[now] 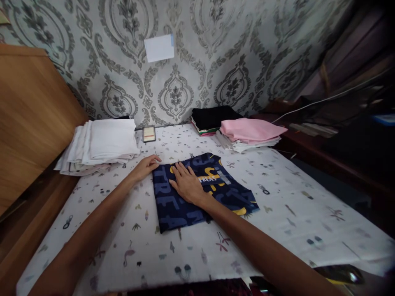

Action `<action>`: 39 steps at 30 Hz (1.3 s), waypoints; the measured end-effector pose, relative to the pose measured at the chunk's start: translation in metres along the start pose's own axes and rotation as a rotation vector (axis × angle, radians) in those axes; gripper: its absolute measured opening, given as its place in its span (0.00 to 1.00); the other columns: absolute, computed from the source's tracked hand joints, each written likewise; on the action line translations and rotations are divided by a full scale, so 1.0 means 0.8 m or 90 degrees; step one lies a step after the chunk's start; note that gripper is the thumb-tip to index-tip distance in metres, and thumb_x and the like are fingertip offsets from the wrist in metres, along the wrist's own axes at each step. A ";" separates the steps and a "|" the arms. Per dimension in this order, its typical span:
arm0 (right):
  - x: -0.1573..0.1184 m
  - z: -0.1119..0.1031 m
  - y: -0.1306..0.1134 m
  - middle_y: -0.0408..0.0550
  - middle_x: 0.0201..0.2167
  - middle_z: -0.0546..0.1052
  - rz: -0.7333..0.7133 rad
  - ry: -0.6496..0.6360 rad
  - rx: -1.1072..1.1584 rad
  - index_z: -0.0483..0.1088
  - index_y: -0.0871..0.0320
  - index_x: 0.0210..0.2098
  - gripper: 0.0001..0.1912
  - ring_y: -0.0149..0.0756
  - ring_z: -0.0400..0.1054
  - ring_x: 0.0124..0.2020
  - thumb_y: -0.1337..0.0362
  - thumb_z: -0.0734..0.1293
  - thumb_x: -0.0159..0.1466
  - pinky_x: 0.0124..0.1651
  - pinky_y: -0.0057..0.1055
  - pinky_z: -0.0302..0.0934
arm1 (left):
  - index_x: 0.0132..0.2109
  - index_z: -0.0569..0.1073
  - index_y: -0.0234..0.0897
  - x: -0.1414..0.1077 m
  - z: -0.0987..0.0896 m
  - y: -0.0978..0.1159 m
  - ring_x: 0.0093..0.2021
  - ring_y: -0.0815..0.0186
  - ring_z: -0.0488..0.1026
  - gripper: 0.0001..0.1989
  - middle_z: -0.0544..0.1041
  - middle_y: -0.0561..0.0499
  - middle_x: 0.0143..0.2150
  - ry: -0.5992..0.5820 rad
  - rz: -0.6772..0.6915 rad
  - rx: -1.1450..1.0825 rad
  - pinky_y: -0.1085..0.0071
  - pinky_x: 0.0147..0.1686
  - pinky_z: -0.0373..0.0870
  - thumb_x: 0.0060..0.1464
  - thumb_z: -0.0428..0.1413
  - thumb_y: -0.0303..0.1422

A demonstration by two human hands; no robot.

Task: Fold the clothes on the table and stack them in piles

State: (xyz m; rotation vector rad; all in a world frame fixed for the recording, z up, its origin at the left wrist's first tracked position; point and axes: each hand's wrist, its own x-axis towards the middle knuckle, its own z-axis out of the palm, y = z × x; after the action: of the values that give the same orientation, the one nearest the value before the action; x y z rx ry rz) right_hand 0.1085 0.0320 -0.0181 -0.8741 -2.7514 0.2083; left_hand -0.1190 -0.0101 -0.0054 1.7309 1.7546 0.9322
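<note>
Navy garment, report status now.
Right hand flat on navy garment. Left hand at its far left corner. Garment flat, yellow print showing. Right forearm hides part.

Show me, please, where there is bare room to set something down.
The white patterned sheet is free between the navy lettered garment and the sheet's right edge, and between both forearms. It is crowded back left with the white folded cloth stack, and back right with the pink folded cloth and black folded cloth.
</note>
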 end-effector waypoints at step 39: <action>0.001 0.013 0.004 0.63 0.69 0.57 -0.015 0.003 0.053 0.58 0.67 0.66 0.29 0.48 0.45 0.71 0.56 0.56 0.70 0.70 0.52 0.42 | 0.51 0.74 0.31 -0.216 0.089 0.183 0.29 0.55 0.79 0.20 0.80 0.41 0.31 -0.302 0.018 0.743 0.63 0.28 0.74 0.53 0.50 0.17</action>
State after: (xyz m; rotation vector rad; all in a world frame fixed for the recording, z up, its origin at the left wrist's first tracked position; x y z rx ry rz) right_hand 0.1071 0.0346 -0.0288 -0.8187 -2.7255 0.3135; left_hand 0.0410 -0.1790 0.0411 2.3190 2.0300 -0.6701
